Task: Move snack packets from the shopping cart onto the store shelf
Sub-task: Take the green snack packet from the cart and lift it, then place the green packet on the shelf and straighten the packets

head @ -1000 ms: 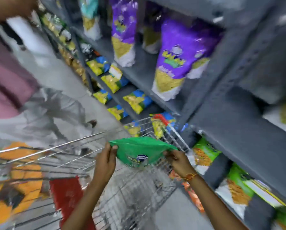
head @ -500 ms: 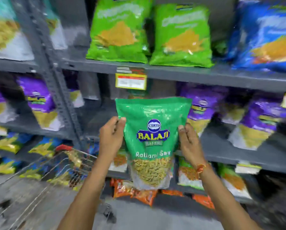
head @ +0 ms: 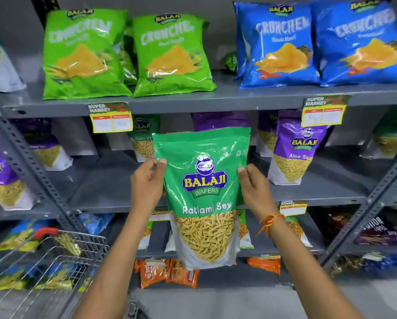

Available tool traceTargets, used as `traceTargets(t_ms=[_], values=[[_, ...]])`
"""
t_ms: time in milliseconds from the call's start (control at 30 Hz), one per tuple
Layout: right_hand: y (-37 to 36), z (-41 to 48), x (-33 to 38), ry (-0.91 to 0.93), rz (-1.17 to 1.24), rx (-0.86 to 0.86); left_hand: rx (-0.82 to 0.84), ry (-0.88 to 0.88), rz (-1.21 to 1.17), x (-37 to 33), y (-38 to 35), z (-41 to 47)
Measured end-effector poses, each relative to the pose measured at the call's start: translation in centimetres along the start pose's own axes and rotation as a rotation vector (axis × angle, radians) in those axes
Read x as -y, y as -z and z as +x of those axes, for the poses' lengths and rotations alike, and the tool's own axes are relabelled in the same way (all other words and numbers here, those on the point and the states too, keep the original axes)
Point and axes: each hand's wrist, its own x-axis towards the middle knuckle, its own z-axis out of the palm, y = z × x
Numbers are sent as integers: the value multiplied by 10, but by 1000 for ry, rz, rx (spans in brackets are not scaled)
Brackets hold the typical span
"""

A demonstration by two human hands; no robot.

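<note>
I hold a green Ratlami Sev packet upright in front of the grey middle shelf. My left hand grips its left edge and my right hand grips its right edge. Behind it on that shelf stands another green Ratlami Sev packet, partly hidden. The wire shopping cart with a red handle sits at the lower left, with yellow and blue packets seen through its mesh.
Green Crunchem bags and blue Crunchem bags fill the top shelf. Purple Aloo Sev packets stand right of my hands. Orange packets lie on the bottom shelf. A slotted steel upright runs diagonally at left.
The packet came up out of the cart and now stands upright facing the middle shelf. My view swung from the cart to the shelves, and the packet has risen slightly since half a second ago.
</note>
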Motion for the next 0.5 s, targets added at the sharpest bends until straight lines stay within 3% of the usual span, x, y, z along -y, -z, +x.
traceTargets(t_ms=[233, 500], values=[[-39, 28, -18, -98, -1, -14, -17, 58, 5, 35, -5, 31], [-166, 112, -22, -178, 16, -19, -30, 210, -20, 88, 29, 137]])
